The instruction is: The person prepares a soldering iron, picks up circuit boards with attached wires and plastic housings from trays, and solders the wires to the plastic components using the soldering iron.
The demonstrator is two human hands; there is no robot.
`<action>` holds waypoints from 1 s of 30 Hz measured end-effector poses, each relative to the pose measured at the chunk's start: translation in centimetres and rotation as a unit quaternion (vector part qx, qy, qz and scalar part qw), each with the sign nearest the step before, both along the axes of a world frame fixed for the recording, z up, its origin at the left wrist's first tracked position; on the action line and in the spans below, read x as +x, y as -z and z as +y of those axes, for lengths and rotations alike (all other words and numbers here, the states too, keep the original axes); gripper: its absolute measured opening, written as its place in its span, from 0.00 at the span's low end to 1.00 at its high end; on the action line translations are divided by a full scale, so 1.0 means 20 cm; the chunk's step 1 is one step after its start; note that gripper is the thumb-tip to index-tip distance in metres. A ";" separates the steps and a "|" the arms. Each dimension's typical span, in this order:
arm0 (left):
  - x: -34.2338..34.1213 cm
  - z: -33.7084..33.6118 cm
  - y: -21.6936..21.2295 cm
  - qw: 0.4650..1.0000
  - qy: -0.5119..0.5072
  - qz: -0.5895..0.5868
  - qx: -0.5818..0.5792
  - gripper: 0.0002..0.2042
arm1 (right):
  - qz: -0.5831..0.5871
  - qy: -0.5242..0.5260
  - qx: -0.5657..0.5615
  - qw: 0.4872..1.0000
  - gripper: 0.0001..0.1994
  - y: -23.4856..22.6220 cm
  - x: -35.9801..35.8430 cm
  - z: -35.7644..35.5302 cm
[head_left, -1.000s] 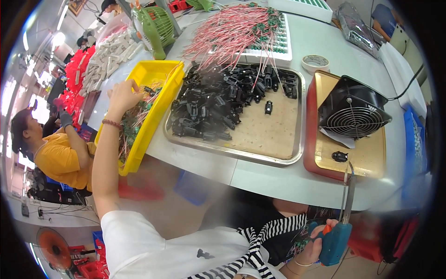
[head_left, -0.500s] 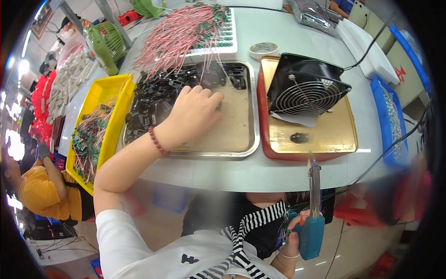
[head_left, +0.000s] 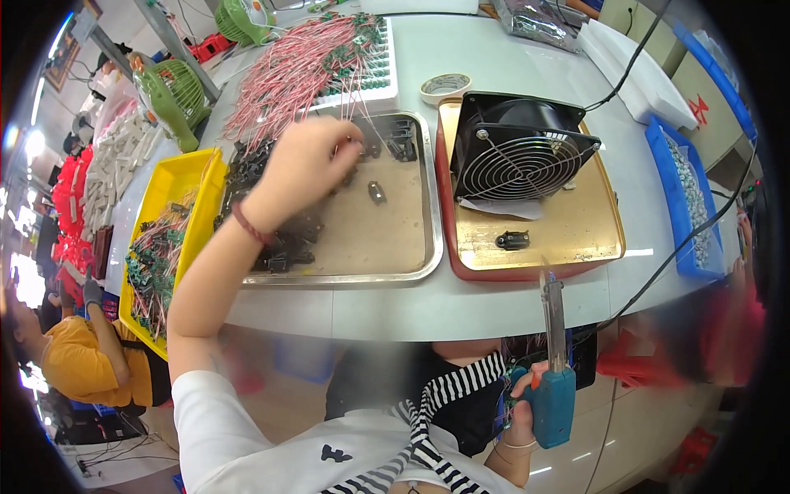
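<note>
A pale table (head_left: 477, 311) is holding many things. On the left, a yellow bin (head_left: 212, 177) is sitting, with a green fan (head_left: 169, 99) standing farther back. A shiny metal tray (head_left: 354, 280) is lying in the middle, and a white tray (head_left: 392, 66) is resting past it. On the right, a red and gold box (head_left: 576, 239) is sitting near a roll of tape (head_left: 445, 88).

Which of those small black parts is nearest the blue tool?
The lone black part on the gold-topped box, close to the blue tool; the other black parts visible lie in the metal tray.
</note>
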State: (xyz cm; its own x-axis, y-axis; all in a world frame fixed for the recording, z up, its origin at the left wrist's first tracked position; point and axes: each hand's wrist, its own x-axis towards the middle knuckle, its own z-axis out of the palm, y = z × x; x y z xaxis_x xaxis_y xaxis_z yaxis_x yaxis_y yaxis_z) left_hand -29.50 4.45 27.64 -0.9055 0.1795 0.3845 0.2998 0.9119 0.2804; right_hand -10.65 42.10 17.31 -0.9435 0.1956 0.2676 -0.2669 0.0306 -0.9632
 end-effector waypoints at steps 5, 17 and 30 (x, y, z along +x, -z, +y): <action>-0.30 -0.41 0.03 0.983 -0.092 0.082 -0.137 0.06 | -0.002 -0.011 -0.001 1.000 0.29 0.01 -0.01 0.01; -0.52 -0.61 0.01 0.910 -0.048 0.048 -0.410 0.06 | -0.018 0.030 0.031 0.999 0.29 -0.01 -0.03 0.00; -0.55 -0.67 0.00 0.956 -0.029 0.079 -0.280 0.03 | -0.005 0.021 0.072 0.997 0.28 0.00 -0.04 0.01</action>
State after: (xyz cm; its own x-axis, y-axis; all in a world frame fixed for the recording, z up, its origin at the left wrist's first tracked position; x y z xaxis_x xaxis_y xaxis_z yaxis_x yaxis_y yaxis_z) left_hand -40.53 -9.02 27.65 -0.8590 0.3476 0.3758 0.2418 0.9226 -0.3006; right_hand -11.50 42.36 17.24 -0.9384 0.1949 0.2855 -0.2520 0.1794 -0.9509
